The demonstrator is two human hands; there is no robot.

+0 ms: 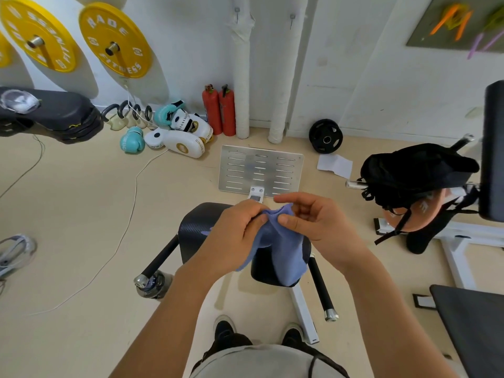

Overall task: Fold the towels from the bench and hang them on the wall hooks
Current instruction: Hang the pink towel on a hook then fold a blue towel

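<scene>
A small blue-purple towel [283, 249] hangs bunched between both hands, above the black padded bench seat [196, 227]. My left hand [234, 236] grips the towel's upper left part, with cloth draped under the palm. My right hand [316, 216] pinches the top edge between thumb and fingers. Another bit of purple cloth [205, 232] peeks out on the seat beside my left hand. Two metal wall hooks [237, 12] [292, 19] sit high on the white wall ahead; the left one has a white cloth hanging from it.
A slotted metal footplate [260, 170] lies just beyond the bench. Two red fire extinguishers [219, 110], boxing gloves [177, 132] and a black weight plate [325, 136] line the wall. A black bag [409, 173] rests on equipment at right. Yellow plates [114, 39] hang on the wall.
</scene>
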